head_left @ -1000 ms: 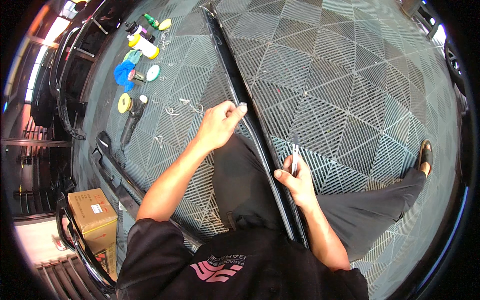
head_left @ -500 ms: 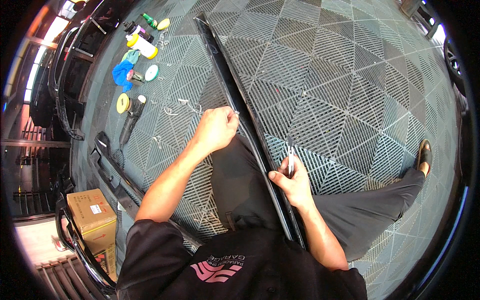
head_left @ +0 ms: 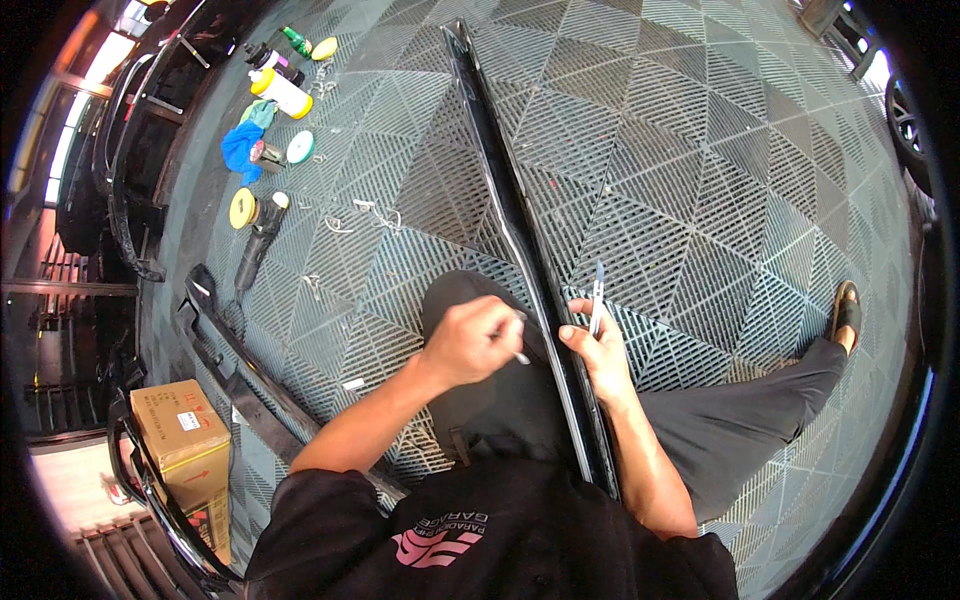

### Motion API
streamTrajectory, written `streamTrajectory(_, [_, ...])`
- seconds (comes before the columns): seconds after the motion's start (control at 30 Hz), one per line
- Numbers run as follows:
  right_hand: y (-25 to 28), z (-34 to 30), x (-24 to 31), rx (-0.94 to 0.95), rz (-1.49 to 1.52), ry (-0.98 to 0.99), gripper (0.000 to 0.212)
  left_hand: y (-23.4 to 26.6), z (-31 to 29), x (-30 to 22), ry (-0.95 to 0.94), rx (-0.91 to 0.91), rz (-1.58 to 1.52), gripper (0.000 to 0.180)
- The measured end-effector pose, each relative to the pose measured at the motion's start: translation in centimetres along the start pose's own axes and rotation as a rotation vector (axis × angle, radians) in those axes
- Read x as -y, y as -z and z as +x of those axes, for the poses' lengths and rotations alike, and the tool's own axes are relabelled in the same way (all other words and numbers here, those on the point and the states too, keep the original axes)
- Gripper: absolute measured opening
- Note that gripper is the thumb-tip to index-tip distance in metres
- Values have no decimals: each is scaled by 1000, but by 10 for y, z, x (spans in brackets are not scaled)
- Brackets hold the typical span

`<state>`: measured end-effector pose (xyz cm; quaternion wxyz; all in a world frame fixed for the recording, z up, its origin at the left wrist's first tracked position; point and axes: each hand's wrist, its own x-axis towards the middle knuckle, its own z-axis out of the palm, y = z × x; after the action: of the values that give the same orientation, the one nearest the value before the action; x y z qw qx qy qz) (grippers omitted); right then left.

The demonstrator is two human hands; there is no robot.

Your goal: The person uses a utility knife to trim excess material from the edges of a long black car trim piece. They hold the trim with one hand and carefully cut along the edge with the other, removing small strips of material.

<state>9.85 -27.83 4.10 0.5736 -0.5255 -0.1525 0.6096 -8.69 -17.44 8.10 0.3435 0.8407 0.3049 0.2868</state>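
Long black trim strip [head_left: 520,240] lying across the seated person's lap and running away over the grey grid floor [head_left: 700,150]; its near end is hidden behind the dark shirt. Right hand [head_left: 600,355], just right of the strip, pinches a thin blade-like tool [head_left: 597,300] upright between thumb and fingers. Left hand [head_left: 470,340], closed, grips a small pale sliver at the strip's left edge; what it is cannot be made out. Far left of the grip: polisher [head_left: 255,250], yellow bottle [head_left: 283,92], cardboard box [head_left: 185,450]
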Motion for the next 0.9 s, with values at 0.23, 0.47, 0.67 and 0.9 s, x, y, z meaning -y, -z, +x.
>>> streamTrajectory(0.23, [-6,-3,5,4,16,-28,42,102,-9,92,443,-188,397,43])
streamTrajectory(0.47, [6,15,-9,-6,28,-74,40,195,-1,204,582,-39,665,29])
streamTrajectory(0.67, [-13,40,4,58,161,-115,53,213,10,233,705,18,807,37])
streamTrajectory(0.9, [-40,70,13,64,125,-119,56,190,45,191,917,-294,432,48])
